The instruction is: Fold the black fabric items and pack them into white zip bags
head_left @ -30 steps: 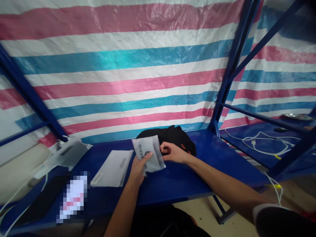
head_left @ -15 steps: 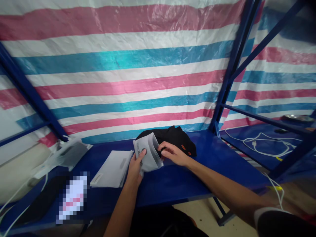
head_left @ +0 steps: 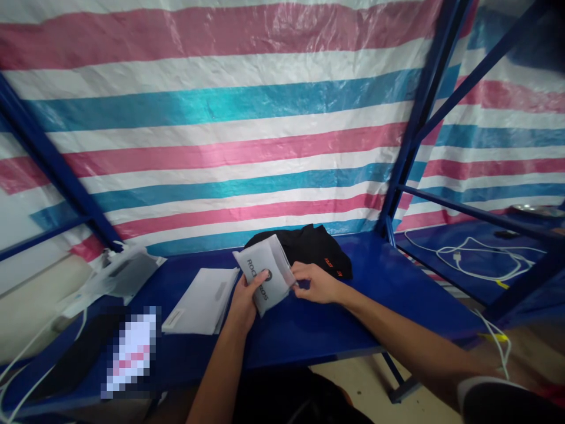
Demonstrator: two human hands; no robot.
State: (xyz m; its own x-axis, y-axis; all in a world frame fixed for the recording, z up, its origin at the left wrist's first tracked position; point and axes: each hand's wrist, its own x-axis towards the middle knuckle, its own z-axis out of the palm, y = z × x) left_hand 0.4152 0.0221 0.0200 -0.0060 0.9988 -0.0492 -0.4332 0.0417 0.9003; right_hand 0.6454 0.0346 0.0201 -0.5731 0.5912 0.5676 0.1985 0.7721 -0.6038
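Note:
A grey-white plastic pouch [head_left: 269, 262] with dark lettering and a round mark is held up over the blue tabletop. My left hand [head_left: 246, 299] is closed round its lower left side, the thumb lying across the front. At the pouch's right edge, the fingers of my right hand [head_left: 313, 282] pinch the flap. Whatever is inside the pouch is hidden. Left of it lies a stack of flat white packets [head_left: 198, 301]. Behind the pouch rests a bunched black cloth item [head_left: 318, 250] with small orange lettering.
A translucent plastic bag [head_left: 128, 274] sits at the table's left end, near white cables and a black strip [head_left: 79, 356]. A blurred-out object [head_left: 132, 353] lies at the front left. Blue metal posts [head_left: 406, 141] frame the table; a coiled white cable [head_left: 481, 259] lies to the right.
The pouch's mouth, gaping before, is now flattened, and its lettering faces me more fully. My right hand has moved from the opening slightly down and right to the edge.

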